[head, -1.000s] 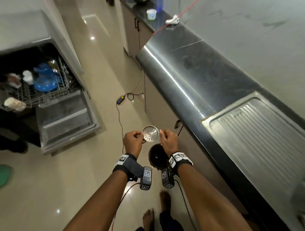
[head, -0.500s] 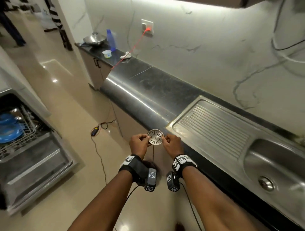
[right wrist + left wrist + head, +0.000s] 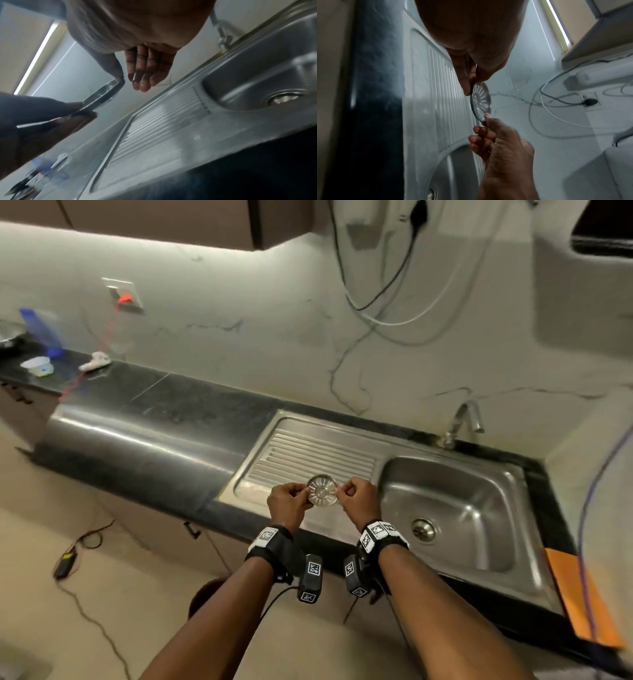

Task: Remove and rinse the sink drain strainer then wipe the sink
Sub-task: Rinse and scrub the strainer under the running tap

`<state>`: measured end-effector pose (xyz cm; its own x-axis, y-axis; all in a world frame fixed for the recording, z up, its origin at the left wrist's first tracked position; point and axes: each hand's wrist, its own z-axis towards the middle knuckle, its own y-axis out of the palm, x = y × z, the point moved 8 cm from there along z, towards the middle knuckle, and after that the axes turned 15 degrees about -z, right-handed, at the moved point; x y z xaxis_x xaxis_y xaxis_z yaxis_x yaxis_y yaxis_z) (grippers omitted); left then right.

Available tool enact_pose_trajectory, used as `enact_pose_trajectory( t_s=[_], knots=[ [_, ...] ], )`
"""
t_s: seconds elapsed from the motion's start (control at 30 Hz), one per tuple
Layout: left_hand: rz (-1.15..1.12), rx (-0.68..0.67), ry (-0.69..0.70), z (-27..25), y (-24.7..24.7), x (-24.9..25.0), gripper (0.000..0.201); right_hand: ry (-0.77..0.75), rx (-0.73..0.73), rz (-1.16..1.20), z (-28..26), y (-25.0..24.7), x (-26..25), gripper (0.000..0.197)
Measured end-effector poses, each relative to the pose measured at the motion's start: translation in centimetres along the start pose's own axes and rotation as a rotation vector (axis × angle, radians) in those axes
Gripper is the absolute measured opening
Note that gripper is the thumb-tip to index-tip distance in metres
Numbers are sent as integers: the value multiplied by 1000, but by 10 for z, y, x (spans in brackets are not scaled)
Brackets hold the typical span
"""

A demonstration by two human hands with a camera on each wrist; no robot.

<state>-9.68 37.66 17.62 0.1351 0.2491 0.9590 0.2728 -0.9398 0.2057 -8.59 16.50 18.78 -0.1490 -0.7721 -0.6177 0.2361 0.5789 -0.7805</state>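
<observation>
A round steel drain strainer (image 3: 322,491) with radial slots is held in the air over the front of the ribbed drainboard (image 3: 308,453). My left hand (image 3: 289,503) pinches its left rim and my right hand (image 3: 356,499) pinches its right rim. In the left wrist view the strainer (image 3: 480,101) shows nearly edge-on between both hands' fingertips. The right wrist view shows the strainer (image 3: 102,94) as a thin blurred disc. The steel sink basin (image 3: 479,491) lies to the right, with its drain (image 3: 423,530) in the floor and the tap (image 3: 462,422) behind it.
Black countertop (image 3: 154,419) runs left of the sink, with a white cup (image 3: 37,367), a blue bottle (image 3: 44,332) and a white plug on a red cable (image 3: 94,361). An orange cloth (image 3: 582,597) lies right of the basin. Cables trail on the floor (image 3: 78,556) and hang on the wall.
My view swung right from the open dishwasher and floor to the sink. Both hands carried the strainer from over the floor to above the drainboard, grip unchanged.
</observation>
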Motion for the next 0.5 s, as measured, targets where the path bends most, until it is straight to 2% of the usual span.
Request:
enact_pose_trajectory(
  t_s=[0.27, 0.4, 0.5],
  knots=[
    [14, -101, -28, -15, 130, -26, 10, 35, 44, -56, 30, -80, 94, 16],
    [90, -138, -47, -2, 185, -68, 18, 66, 83, 4, 49, -117, 141, 11],
    [156, -168, -49, -21, 226, -55, 7, 117, 96, 11, 57, -137, 173, 11]
  ],
)
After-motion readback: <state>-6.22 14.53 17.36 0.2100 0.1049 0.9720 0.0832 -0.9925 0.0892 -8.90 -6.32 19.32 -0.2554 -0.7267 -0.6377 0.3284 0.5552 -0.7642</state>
